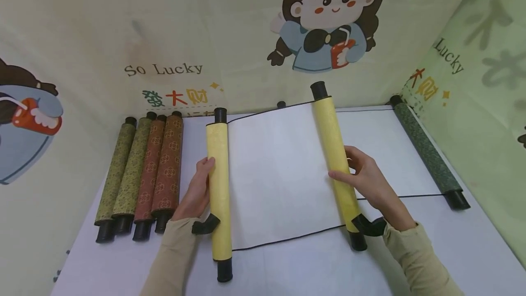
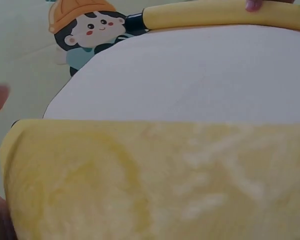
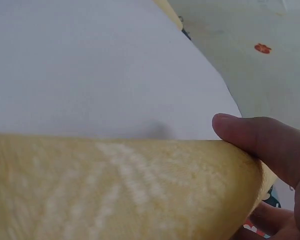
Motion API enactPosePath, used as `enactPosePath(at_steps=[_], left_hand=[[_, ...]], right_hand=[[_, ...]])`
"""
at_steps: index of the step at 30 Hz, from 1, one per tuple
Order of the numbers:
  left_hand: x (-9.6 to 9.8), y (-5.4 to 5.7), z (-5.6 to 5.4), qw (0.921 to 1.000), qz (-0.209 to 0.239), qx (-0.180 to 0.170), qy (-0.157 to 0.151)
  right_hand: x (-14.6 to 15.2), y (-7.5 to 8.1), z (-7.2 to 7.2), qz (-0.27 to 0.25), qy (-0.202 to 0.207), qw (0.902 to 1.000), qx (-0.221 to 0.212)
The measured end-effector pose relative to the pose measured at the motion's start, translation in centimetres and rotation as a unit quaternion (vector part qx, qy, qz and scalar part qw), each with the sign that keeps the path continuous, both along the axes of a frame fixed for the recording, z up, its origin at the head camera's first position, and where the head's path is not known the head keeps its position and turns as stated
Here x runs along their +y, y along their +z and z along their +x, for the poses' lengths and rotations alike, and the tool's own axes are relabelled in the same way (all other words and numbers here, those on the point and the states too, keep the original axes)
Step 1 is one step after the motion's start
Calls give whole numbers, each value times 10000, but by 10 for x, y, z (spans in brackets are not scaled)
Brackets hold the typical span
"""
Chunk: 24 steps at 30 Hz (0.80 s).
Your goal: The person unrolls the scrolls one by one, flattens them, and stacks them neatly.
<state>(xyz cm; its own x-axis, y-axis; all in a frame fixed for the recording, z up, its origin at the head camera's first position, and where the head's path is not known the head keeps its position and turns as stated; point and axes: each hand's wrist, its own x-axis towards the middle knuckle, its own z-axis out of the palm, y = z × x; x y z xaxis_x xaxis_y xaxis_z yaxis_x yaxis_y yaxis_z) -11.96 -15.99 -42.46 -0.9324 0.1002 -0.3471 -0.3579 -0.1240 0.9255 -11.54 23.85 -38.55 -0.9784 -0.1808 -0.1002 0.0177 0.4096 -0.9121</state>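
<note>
A yellow hanging scroll (image 1: 218,186) is partly unrolled between two rolls with black end knobs, its white paper (image 1: 283,172) stretched between them. My left hand (image 1: 199,186) grips the left roll, thumb on its yellow backing. Around the right roll (image 1: 334,150) curls my right hand (image 1: 365,175), with the thumb across the front. This right roll is tilted, its top leaning left and held higher than the left one. In the right wrist view the thumb (image 3: 255,137) presses the rolled edge. The left wrist view shows mostly yellow backing (image 2: 155,180); the left fingers are largely out of sight there.
A dark green scroll (image 1: 427,145) lies at the right, its white sheet (image 1: 378,150) spread leftward beneath the yellow one. Several rolled green and red scrolls (image 1: 167,163) lie side by side at the left. A printed cloth (image 1: 242,35) hangs behind the white table (image 1: 271,271).
</note>
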Motion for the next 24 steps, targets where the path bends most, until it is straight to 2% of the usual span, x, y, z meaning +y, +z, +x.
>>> enactPosePath(at_steps=[4,7,10,14,20,24], left_hand=[[4,4,2,9971,-757,-67,-71],[3,5,5,9933,-1154,56,-5],[-3,7,7,9917,-1243,337,21],[-13,9,10,9916,-1152,587,-94],[-23,13,11,9883,-1283,771,-308],[-30,16,12,9869,-1368,790,-324]], right_hand=[[0,1,0,54,-26,10000,5],[0,1,0,66,-35,10000,-16],[2,2,0,99,-66,9999,0],[6,4,1,180,-152,9997,21],[10,3,2,210,-141,9997,7],[13,3,3,268,-167,9995,51]])
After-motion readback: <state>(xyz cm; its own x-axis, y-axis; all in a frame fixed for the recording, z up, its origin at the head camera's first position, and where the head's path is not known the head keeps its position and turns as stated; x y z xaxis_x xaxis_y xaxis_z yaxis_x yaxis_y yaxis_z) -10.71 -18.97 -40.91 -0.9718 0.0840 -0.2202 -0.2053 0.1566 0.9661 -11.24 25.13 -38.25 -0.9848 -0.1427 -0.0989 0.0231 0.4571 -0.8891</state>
